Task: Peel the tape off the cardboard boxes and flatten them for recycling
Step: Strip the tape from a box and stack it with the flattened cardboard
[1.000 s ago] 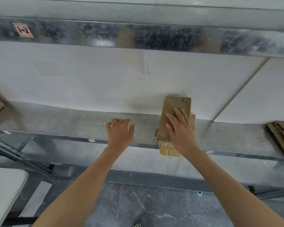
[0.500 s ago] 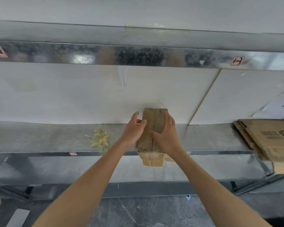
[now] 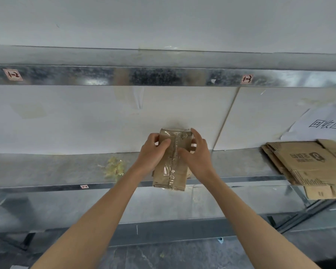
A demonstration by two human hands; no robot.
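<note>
Nearest, below the shelf, lies a dark grey stone floor (image 3: 163, 257), where anything that slips will land. Above it, the small brown cardboard box (image 3: 179, 178) sits at the middle of the galvanised metal shelf (image 3: 47, 167), its near end jutting just past the shelf's near lip. That overhang is the first risk: a hard downward push near that end would likely tip the box off.

A strip of glossy clear tape (image 3: 166, 170) runs along the box's centre seam from near to far. The left hand (image 3: 153, 154) has its grip curled round the box's far left edge, thumb on top. The right hand (image 3: 199, 158) holds the far right side, fingers arched over it and thumb pressing beside the seam. No loose tape end shows, so a fingernail will probably have to lift one. Pulled fast or steeply, thin tape like this tends to split into slivers or tear the paper face away.

Left of the box, well apart, lies a crumpled yellowish wad of peeled tape (image 3: 114, 167). A new strip could cling to fingers or to this wad. Far right, a stack of flattened brown cardboard (image 3: 308, 162) hangs over the shelf's near edge and could slide if bumped. Behind stands a white back panel (image 3: 85, 123) with a white paper sign (image 3: 322, 123).
</note>
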